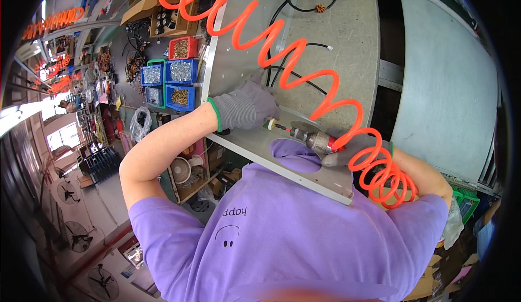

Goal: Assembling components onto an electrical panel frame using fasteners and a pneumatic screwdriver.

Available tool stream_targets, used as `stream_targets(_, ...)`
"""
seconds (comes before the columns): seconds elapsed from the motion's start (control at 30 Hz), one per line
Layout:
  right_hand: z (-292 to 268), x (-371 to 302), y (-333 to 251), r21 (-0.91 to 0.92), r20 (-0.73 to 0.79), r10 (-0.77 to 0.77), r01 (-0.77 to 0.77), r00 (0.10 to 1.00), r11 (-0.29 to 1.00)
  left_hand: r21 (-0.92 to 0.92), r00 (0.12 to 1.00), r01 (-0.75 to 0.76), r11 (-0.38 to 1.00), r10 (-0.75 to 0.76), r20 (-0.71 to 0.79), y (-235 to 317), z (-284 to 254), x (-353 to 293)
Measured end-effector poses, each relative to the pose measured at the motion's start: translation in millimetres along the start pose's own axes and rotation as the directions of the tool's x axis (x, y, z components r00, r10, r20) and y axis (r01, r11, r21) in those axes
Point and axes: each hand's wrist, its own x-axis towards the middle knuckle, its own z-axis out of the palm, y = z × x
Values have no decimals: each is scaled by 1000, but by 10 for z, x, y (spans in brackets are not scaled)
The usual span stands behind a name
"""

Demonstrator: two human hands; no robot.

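Note:
My right hand [344, 153], in a grey glove, grips an air drill [319, 142] with a silver body and a dark chuck. Its thin bit points left toward a small round part [270, 123] in pale green and white. My left hand [258, 104], gloved in grey with a green-edged cuff, is closed beside that part, its fingertips partly hidden. Whether it holds the part, I cannot tell. Both hands are over the near wall of a grey metal cabinet [320, 178], which has a large round hole.
An orange coiled air hose [304, 79] crosses the cabinet and loops over my right forearm. Black cables [304, 77] lie inside it. To the left are blue bins [182, 71] and a red bin [183, 48] of small hardware. A pale panel [445, 85] stands at right.

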Motion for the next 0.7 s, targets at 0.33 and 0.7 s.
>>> stream_targets(0.33,-78,19,-181,-27,65,259,-258,964,966,-5,999,30,1000,-30,15,36,54,0)
stream_targets(0.7,30,11,-273,-218,-20,-5,1,1000,976,71,997,9,997,-14,76,44,92,15)
